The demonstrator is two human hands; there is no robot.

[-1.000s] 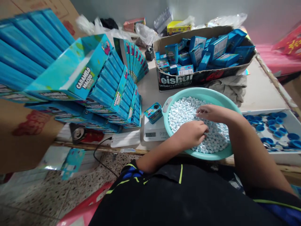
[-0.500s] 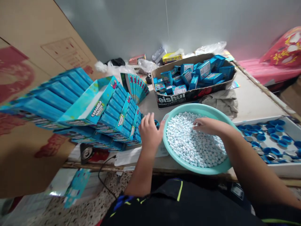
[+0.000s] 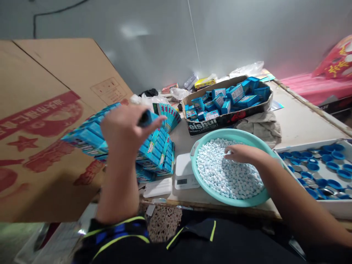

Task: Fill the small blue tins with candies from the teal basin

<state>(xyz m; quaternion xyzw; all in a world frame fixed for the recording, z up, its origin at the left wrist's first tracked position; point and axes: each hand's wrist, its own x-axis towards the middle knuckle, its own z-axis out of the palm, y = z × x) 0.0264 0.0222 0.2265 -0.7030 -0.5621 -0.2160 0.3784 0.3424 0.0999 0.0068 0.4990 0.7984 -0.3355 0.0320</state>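
My left hand (image 3: 121, 124) is raised in front of the stacked blue display boxes (image 3: 154, 146), its fingers curled around a small blue container (image 3: 145, 118) with a dark end; the thumb points right. Blur and the hand cover most of that container. My right hand (image 3: 238, 153) reaches into a turquoise basin (image 3: 202, 138), fingers bent together over small white and pale blue candies (image 3: 220, 176). Whatever lies between those fingertips is hidden. Left of the basin, partly under its rim, is a white digital scale (image 3: 181, 167).
Behind the basin stands a cardboard box (image 3: 202, 126) of small blue packs, beside a grey cloth (image 3: 266, 124). A white tray (image 3: 341, 205) at right holds blue lids and silvery discs. One large carton (image 3: 49, 80) rises at left. Flat printed cards (image 3: 171, 116) fan out near the stack.
My left hand has left the scale, moving left and up with the small blue container. My right hand stays in the basin. The view has turned left, showing more of the carton.
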